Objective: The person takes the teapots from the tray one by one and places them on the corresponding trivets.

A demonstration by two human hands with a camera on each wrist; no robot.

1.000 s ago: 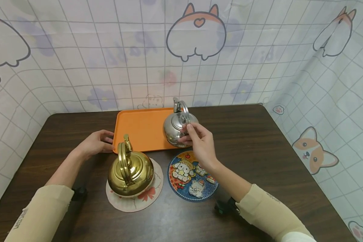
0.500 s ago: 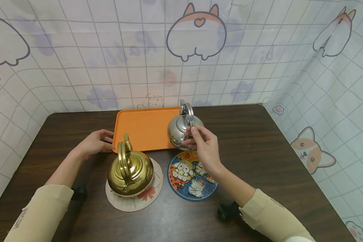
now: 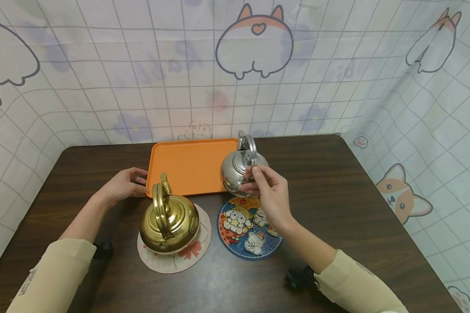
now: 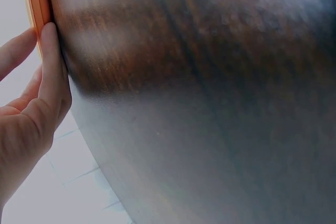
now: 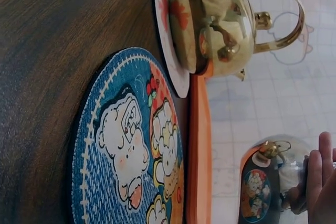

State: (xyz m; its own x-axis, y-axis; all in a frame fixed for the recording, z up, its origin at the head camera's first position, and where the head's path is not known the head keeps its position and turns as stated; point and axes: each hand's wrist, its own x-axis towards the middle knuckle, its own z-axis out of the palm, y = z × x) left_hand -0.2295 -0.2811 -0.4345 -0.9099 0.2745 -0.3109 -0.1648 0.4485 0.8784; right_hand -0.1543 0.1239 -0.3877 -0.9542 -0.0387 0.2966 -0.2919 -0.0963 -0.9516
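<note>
My right hand [image 3: 273,193] pinches the arched handle of a silver kettle [image 3: 235,169]. This kettle hangs above the right end of an orange tray [image 3: 188,167], and the right wrist view shows a gap between its bottom and the tray. At the tray's left edge is my left hand [image 3: 125,187], its thumb and fingertips gripping the rim in the left wrist view. A gold kettle [image 3: 170,224] stands on a round white mat [image 3: 193,256] with red flowers, close to my left hand. Below the silver kettle lies a round blue mat [image 3: 235,248] with cartoon animals.
The dark wooden table [image 3: 329,187] has a patterned curtain [image 3: 203,87] behind it and along its sides. The gold kettle's spout points towards the tray's front left corner.
My right hand has moved the silver kettle to the right and slightly nearer, towards the tray's front right corner. The left hand, the tray and the gold kettle have stayed in place.
</note>
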